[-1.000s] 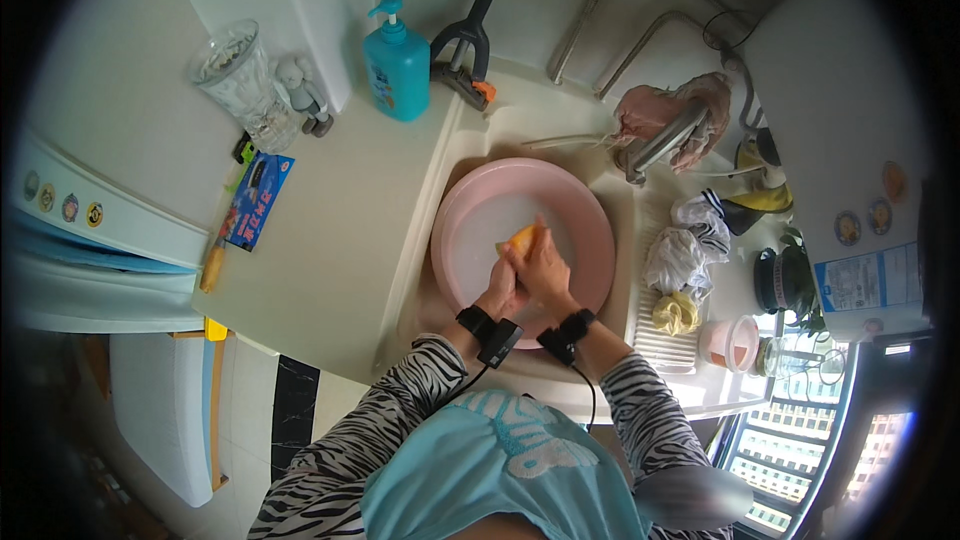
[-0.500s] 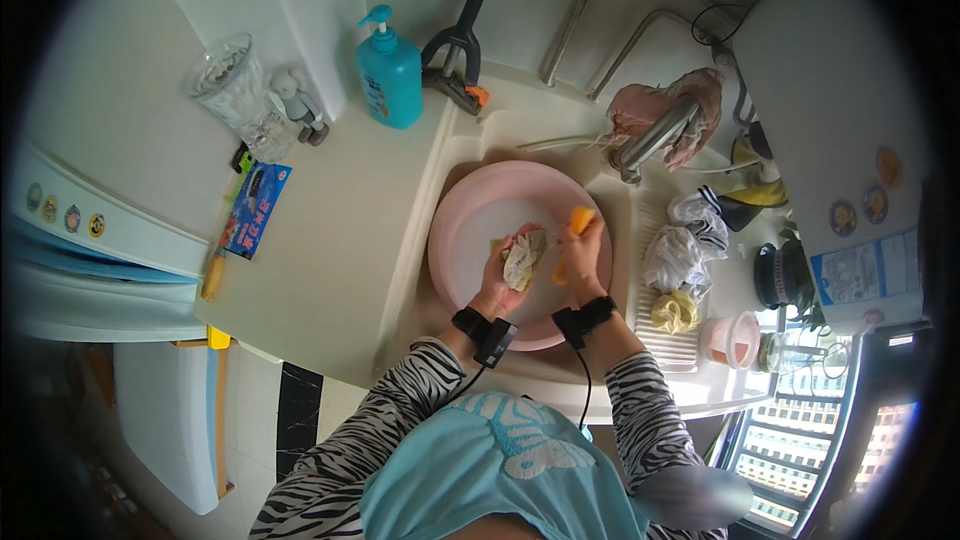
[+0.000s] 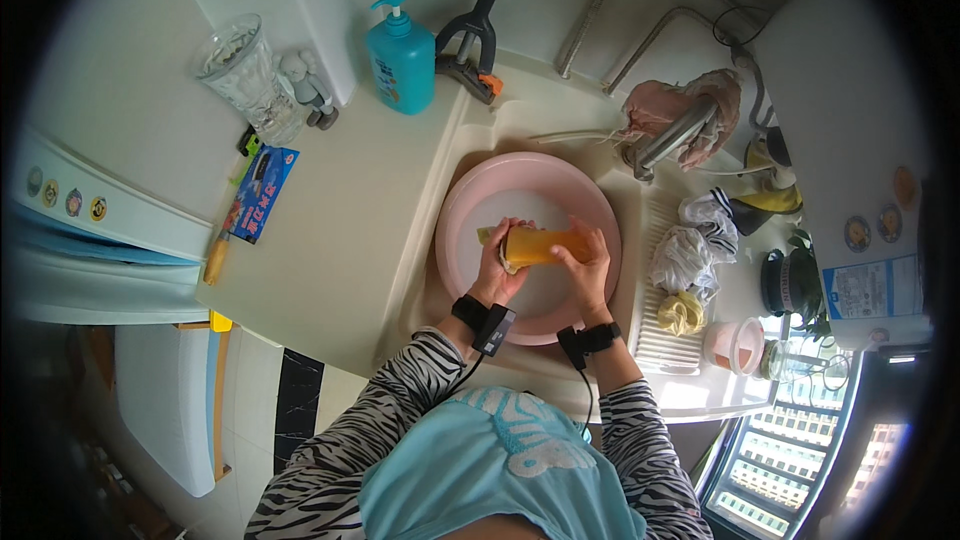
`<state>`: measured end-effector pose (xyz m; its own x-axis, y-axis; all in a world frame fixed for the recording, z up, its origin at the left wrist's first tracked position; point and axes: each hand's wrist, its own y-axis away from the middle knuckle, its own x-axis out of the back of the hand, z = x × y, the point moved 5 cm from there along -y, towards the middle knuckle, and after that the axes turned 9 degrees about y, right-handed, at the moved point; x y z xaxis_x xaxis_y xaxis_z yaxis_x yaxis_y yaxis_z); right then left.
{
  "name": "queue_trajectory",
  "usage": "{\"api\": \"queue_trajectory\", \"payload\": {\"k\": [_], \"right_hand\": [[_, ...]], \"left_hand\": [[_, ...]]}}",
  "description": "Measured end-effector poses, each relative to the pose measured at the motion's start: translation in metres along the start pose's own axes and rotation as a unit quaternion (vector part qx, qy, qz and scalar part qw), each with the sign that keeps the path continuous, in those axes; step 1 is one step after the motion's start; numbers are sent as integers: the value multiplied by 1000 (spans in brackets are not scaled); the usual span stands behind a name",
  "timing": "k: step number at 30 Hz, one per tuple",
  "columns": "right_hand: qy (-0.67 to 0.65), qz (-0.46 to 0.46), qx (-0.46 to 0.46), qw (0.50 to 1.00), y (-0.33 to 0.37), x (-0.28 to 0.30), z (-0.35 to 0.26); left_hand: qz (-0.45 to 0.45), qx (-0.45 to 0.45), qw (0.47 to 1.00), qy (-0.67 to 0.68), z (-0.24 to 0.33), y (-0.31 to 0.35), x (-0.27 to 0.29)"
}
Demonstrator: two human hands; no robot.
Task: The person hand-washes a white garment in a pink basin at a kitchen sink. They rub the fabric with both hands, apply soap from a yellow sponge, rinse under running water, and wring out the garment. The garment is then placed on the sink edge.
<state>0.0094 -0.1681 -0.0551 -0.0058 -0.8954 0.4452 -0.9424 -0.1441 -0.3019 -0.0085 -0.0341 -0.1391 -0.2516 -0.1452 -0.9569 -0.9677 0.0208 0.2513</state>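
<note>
Over the pink basin [image 3: 606, 195], both my hands are close together. My right hand [image 3: 592, 268] grips one end of a long amber bar [image 3: 550, 244] that looks like laundry soap. Its other end rests on a small pale cloth [image 3: 505, 258] cupped in my left hand [image 3: 492, 280]. Most of the cloth is hidden beneath the bar and my fingers; a pale green edge sticks out on the left. Shallow whitish water appears to be in the basin, which stands in the sink [image 3: 420, 285].
Right of the basin, crumpled white cloths [image 3: 688, 252] and a yellow cloth [image 3: 681, 313] lie on the ribbed drainboard [image 3: 652, 338]. A pink cloth [image 3: 655, 108] hangs by the faucet [image 3: 665, 145]. A teal pump bottle [image 3: 402, 65] and a blue box [image 3: 264, 195] stand left.
My right hand has turned the amber bar from upright to sideways and brought it left onto the cloth. The view has shifted slightly.
</note>
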Motion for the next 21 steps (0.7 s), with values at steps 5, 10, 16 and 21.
{"api": "queue_trajectory", "payload": {"k": [5,10,16,21], "right_hand": [[302,-149,171,926,6,-5,-8],[126,-219,67,965,30,-40,-3],[144,-205,-50,967,27,-59,-8],[124,-62,-124,983,9,-44,-7]], "left_hand": [[-1,35,999,32,-2,0,-1],[-29,12,996,-86,-8,5,-6],[-22,-80,970,-230,2,10,-17],[-16,82,988,-132,-26,11,-18]]}}
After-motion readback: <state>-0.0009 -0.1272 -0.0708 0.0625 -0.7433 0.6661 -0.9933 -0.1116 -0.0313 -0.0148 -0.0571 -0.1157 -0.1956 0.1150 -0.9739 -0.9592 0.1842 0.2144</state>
